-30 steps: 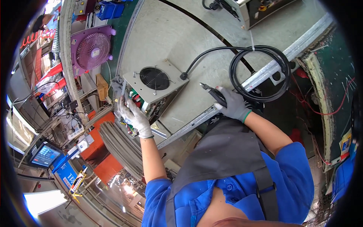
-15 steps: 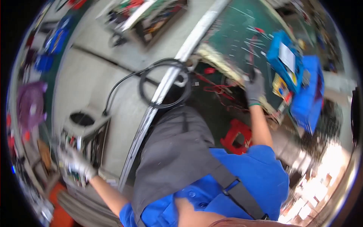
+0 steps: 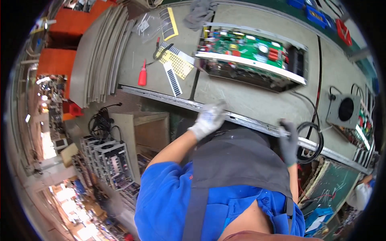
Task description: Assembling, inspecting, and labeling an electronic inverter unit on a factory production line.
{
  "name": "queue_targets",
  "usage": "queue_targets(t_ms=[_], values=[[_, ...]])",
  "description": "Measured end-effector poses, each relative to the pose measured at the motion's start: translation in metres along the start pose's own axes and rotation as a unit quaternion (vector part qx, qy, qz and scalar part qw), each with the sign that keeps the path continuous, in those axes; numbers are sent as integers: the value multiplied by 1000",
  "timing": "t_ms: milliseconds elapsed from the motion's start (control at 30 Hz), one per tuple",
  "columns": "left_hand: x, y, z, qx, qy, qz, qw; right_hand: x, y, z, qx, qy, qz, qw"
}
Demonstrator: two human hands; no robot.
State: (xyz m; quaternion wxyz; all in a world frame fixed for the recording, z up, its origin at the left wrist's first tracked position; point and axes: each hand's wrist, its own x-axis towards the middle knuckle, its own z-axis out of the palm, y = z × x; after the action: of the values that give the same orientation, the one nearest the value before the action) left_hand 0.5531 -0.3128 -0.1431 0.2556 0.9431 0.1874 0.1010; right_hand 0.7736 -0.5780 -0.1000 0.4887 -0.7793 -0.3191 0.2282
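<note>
My left hand (image 3: 210, 119), in a white glove, is over the metal front edge (image 3: 251, 121) of the grey bench. Its fingers reach loosely forward, their tips smeared by motion, with nothing visible in them. My right hand (image 3: 288, 144), in a grey glove, is at the same edge, beside a coiled black cable (image 3: 319, 146). Blur hides its fingers and whatever they may hold. Beyond both hands lies an opened metal chassis (image 3: 257, 60) with a green circuit board (image 3: 245, 46) and several coloured parts.
Left on the bench are a red bottle (image 3: 142, 75), sticker sheets (image 3: 177, 64), a plastic bag (image 3: 148, 27) and stacked grey panels (image 3: 98, 52). A fan unit (image 3: 345, 109) stands right. Below left, several metal-framed units (image 3: 112, 160) stand near a wooden cabinet (image 3: 150, 132).
The view has swung leftward, bringing the chassis in front of me and the green-topped table to lower right. My right hand has left that table; my left has come from the fan unit to the bench edge.
</note>
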Motion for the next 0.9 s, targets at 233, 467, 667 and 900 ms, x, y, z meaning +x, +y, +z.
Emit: queue_targets(t_ms=[233,467,667,900], values=[[-98,-225,-93,94,178,-162,966,133,-110,315,-8,-217,-153,964],[-63,-290,-122,57,114,-113,985,244,-139,484,-146,-205,-93,963],[16,-402,-178,284,115,-221,926,267,-171,517,-119,-227,-123,959],[37,-404,-179,275,55,-19,960,233,-153,470,-106,-108,-176,973]])
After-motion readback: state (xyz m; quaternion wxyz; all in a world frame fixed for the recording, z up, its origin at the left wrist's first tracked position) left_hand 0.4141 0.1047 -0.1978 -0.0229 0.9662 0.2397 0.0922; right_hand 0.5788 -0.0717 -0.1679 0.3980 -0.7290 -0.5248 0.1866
